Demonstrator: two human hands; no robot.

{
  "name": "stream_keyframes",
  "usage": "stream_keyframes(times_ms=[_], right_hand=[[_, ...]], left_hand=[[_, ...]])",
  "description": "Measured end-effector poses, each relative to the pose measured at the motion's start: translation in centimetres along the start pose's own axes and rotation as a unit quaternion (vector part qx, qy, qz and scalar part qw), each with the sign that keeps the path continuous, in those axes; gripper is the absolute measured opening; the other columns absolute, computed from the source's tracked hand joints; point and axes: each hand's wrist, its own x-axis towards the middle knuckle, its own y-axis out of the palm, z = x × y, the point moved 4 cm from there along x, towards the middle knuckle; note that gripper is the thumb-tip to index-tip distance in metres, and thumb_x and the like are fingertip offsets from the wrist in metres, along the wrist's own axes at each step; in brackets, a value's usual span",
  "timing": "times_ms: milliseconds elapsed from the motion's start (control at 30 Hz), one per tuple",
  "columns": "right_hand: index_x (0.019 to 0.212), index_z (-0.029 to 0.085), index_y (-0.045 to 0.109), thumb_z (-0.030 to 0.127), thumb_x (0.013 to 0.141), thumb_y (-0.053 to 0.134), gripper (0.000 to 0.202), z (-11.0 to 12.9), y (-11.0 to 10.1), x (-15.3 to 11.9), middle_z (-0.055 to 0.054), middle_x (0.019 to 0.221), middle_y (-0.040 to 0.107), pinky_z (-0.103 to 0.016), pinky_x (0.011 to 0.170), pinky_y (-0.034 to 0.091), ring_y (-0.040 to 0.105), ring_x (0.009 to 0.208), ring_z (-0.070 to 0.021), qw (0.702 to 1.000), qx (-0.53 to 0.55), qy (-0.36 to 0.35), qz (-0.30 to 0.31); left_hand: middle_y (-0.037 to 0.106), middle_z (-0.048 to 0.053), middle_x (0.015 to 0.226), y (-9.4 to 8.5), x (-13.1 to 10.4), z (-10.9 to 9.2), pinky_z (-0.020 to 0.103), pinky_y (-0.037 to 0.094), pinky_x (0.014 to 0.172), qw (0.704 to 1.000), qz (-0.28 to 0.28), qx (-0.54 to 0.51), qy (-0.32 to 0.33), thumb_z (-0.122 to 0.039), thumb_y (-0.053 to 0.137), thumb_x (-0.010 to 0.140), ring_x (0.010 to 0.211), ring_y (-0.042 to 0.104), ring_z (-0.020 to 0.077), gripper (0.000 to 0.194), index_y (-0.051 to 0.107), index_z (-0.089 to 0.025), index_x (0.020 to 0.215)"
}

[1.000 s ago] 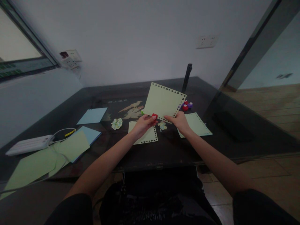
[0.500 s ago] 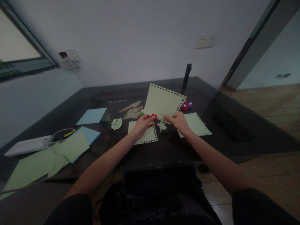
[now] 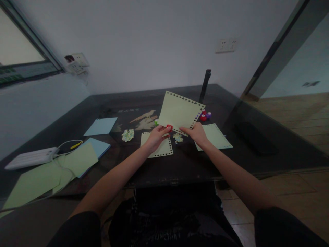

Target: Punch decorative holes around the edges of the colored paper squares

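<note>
Centrally in the head view, note the punched sheet (image 3: 180, 111), held above the dark tabletop (image 3: 180, 168) with broad face toward the camera. Tilted, with upper edge sloping down to the right; wider than tall in appearance, with apparent long axis parallel to that slope. Perforated along upper, right and lower edges by small shaped holes; plain along the left. Clasped in the left hand (image 3: 156, 138): a small, glossy red punch (image 3: 169, 128), set at the sheet's lower edge, near the left corner, with thumb on top. Pinched in the right hand (image 3: 197, 134): the sheet's lower right part, between thumb and curled fingers. Made of thin, matte, pale green paper. Compare the bordered sheet (image 3: 161, 150) lying flat below the left hand and the right-hand sheet (image 3: 216, 136) lying beyond the right wrist. Observe also two heaps of fine cuttings (image 3: 128, 135), a green punch (image 3: 156, 122) behind the left hand, and rounded red and purple punches (image 3: 203, 117) behind the right. At far left, see flat blue paper (image 3: 101, 127), overlapping green sheets (image 3: 38, 180) and a smooth, elongated white power strip (image 3: 33, 158) with looped cable.
</note>
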Motion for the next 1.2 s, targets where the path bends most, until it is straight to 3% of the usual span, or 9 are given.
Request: stream_keyframes(times_ms=[1200], right_hand=[[0.091, 0.009, 0.069, 0.03, 0.065, 0.072, 0.034, 0.0, 0.03, 0.06, -0.014, 0.096, 0.071, -0.038, 0.08, 0.051, 0.067, 0.086, -0.0253, 1.0, -0.01, -0.004, 0.003]], left_hand=[[0.064, 0.008, 0.091, -0.2, 0.16, 0.07, 0.029, 0.04, 0.072, 1.0, -0.011, -0.003, 0.0, -0.032, 0.078, 0.063, 0.083, 0.058, 0.0159, 0.033, 0.061, -0.015, 0.086]])
